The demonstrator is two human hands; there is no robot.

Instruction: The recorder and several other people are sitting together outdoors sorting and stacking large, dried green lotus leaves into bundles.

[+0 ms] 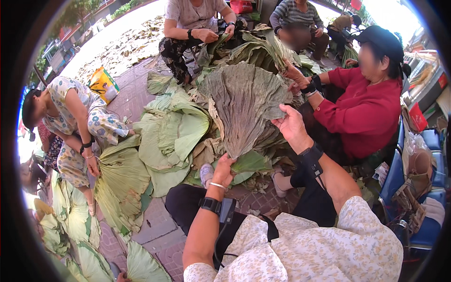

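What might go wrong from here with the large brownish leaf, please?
The brownish leaf looks dry and wrinkled, so it might tear if the left hand, at its narrow end, and right hand, at its edge, pull apart. A co-worker's hand appears close to it and could perhaps bump it.

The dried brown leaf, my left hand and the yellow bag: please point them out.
Dried brown leaf (248, 109): head view, middle of its wrinkled surface.
Left hand (222, 172): head view, back of the hand.
Yellow bag (102, 85): head view, its visible side.

bright daylight, washed-out glare above, edges bowed
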